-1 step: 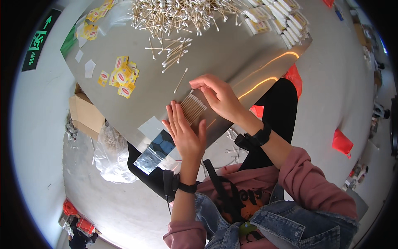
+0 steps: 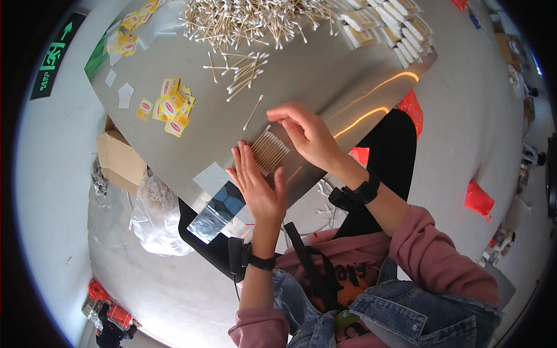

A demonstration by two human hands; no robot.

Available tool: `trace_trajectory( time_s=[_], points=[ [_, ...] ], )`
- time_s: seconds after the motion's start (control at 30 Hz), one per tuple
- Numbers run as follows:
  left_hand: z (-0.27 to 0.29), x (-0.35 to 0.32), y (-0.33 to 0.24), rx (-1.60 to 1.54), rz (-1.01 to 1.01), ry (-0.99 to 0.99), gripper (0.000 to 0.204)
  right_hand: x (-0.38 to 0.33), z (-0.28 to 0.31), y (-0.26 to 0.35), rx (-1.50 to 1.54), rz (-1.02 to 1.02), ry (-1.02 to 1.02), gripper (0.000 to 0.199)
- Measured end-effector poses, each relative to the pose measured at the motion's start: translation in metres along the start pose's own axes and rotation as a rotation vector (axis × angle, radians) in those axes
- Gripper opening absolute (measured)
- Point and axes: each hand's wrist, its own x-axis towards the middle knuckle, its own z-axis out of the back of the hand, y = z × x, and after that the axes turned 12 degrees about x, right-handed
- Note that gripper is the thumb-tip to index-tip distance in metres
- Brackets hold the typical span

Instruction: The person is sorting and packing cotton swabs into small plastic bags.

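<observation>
A neat row of cotton swabs (image 2: 271, 152) lies side by side on the metal table, between my two hands. Along its left end rests my left hand (image 2: 260, 188), fingers stretched out and thumb apart, touching the swabs' edge. My right hand (image 2: 312, 138) is bent beside the row's upper right end, its fingers slightly curved and the thumb apart; nothing shows in it. Just beyond the row lies a single cotton swab (image 2: 253, 113). Farther off is a small loose group of swabs (image 2: 248, 75), and behind it a large heap of swabs (image 2: 243, 23).
Yellow printed cards (image 2: 173, 108) are piled at the left. Filled swab packs (image 2: 400, 29) are stacked at the far right. By the near table edge lie a shiny plastic sheet (image 2: 217, 211) and a white card (image 2: 211, 177). A cardboard box (image 2: 119, 159) and plastic bag (image 2: 159, 223) stand below.
My left hand has shifted very slightly left. My right hand has drawn a touch away from the row's upper end. The swabs look unmoved.
</observation>
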Motion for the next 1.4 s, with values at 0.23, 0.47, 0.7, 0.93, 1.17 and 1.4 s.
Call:
trace_trajectory(
  time_s=[0.23, 0.47, 0.7, 0.93, 1.17, 1.4],
  points=[
    [-0.006, 0.023, -0.017, -1.082, 0.375, -0.356, 0.065, 0.011, -0.020, -0.009, 0.790, -0.127, -0.080, 0.030],
    [-0.004, 0.017, -0.021, -1.130, 0.426, -0.421, 0.063, -0.011, -0.025, -0.013, 0.684, -0.108, -0.099, 0.038],
    [0.013, -0.001, -0.003, -1.115, 0.465, -0.501, 0.068, 0.004, -0.038, -0.001, -0.274, 0.228, -0.081, 0.040],
    [0.034, -0.031, 0.011, -1.057, 0.459, -0.547, 0.064, -0.001, -0.062, -0.021, -0.821, 0.357, 0.098, 0.055],
    [0.029, -0.043, 0.027, -1.096, 0.472, -0.615, 0.063, -0.013, -0.104, -0.018, -0.812, 0.418, 0.145, 0.057],
    [0.015, -0.030, 0.020, -1.114, 0.442, -0.592, 0.062, -0.015, -0.135, -0.012, -0.904, 0.412, 0.122, 0.053]
  ],
)
